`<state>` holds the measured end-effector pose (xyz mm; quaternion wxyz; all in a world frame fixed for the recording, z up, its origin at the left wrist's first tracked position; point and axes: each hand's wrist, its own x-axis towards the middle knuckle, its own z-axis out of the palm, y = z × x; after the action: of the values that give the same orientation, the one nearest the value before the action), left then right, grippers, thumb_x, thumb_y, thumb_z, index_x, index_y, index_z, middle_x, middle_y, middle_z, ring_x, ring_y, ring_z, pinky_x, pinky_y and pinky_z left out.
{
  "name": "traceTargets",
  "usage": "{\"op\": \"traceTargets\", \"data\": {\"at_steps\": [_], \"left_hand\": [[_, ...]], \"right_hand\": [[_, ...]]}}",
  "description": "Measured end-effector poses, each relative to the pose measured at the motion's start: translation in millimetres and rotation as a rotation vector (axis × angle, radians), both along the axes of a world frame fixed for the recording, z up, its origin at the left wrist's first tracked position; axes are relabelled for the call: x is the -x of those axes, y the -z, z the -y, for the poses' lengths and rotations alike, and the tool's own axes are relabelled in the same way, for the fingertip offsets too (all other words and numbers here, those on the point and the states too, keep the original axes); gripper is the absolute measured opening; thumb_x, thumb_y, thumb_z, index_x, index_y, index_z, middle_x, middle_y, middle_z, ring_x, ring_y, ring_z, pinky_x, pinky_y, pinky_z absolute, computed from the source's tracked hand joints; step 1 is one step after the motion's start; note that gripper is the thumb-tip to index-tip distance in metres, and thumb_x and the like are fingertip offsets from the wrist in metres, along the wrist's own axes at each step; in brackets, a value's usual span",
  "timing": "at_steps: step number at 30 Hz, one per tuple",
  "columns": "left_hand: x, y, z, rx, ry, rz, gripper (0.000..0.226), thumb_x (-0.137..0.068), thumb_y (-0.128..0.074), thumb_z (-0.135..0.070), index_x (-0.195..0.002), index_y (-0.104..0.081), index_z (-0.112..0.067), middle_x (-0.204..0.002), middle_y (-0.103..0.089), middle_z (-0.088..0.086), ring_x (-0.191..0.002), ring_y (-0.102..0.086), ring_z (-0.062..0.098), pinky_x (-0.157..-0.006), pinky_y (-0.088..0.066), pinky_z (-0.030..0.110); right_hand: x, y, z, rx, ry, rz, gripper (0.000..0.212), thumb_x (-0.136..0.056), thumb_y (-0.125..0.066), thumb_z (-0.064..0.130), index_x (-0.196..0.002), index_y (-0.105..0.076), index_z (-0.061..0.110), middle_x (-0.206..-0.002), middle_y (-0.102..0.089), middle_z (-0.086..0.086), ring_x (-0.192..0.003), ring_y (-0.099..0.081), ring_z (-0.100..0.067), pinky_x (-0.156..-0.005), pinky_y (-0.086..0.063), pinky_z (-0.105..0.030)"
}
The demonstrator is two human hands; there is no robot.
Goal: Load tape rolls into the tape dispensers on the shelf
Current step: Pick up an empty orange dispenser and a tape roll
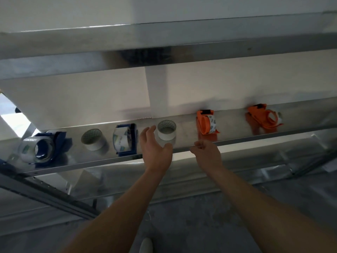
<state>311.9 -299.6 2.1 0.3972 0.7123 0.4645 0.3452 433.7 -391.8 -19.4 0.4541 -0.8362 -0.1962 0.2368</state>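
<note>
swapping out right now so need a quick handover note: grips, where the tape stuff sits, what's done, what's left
Left grip: open, fingers spread, just short of the middle loose roll.
Right grip: fingers curled at the front edge of the shelf; cannot tell if it holds it.
Things, left to right on the shelf: far-left blue dispenser, left loose roll, second blue dispenser, middle loose roll, near orange dispenser, far-right orange dispenser.
Done: all four dispensers seem to carry a roll.
Left: two loose rolls; no empty dispenser in view.
</note>
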Motion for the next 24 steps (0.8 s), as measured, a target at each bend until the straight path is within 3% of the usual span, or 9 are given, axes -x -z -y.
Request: {"op": "traceTargets", "data": {"at_steps": [6, 11, 17, 24], "left_hand": [[-26.4, -0.6, 11.9, 0.088, 0.125, 0.035, 0.064, -0.078, -0.064, -0.005, -0.138, -0.045, -0.012, -0.138, -0.042, 0.001, -0.122, -0.047, 0.019, -0.092, -0.037, 0.024], [-42.4, 3.5, 10.4, 0.168, 0.240, 0.062, 0.067, -0.078, -0.063, 0.000, -0.140, -0.043, -0.013, -0.144, -0.040, 0.002, -0.129, -0.043, 0.018, -0.101, -0.035, 0.023], [-54.8, 11.2, 3.7, 0.212, 0.308, 0.047, 0.069, -0.079, -0.063, 0.000, -0.143, -0.041, -0.017, -0.146, -0.039, -0.001, -0.130, -0.042, 0.016, -0.103, -0.037, 0.025], [-67.3, 17.6, 3.4, 0.246, 0.339, 0.036, 0.066, -0.079, -0.063, -0.005, -0.140, -0.042, -0.019, -0.144, -0.042, -0.002, -0.128, -0.044, 0.015, -0.109, -0.041, 0.041]], "right_hand": [[-17.0, 1.4, 10.4, 0.036, 0.066, 0.033, 0.025, -0.086, -0.068, 0.024, -0.109, -0.066, 0.015, -0.100, -0.066, 0.001, -0.096, -0.060, -0.019, -0.081, -0.043, -0.029], [-20.0, 2.6, 10.4, 0.047, 0.133, 0.054, 0.021, -0.084, -0.069, 0.024, -0.103, -0.068, 0.016, -0.096, -0.070, -0.002, -0.091, -0.064, -0.021, -0.087, -0.053, -0.042], [-27.5, 0.9, 7.7, 0.030, 0.186, 0.042, 0.020, -0.085, -0.069, 0.018, -0.104, -0.068, 0.013, -0.098, -0.069, -0.003, -0.093, -0.063, -0.021, -0.086, -0.050, -0.036], [-35.7, 4.9, 10.6, 0.003, 0.218, 0.022, 0.011, -0.087, -0.069, 0.015, -0.098, -0.066, 0.014, -0.090, -0.066, 0.000, -0.086, -0.061, -0.016, -0.076, -0.043, -0.028]]}}
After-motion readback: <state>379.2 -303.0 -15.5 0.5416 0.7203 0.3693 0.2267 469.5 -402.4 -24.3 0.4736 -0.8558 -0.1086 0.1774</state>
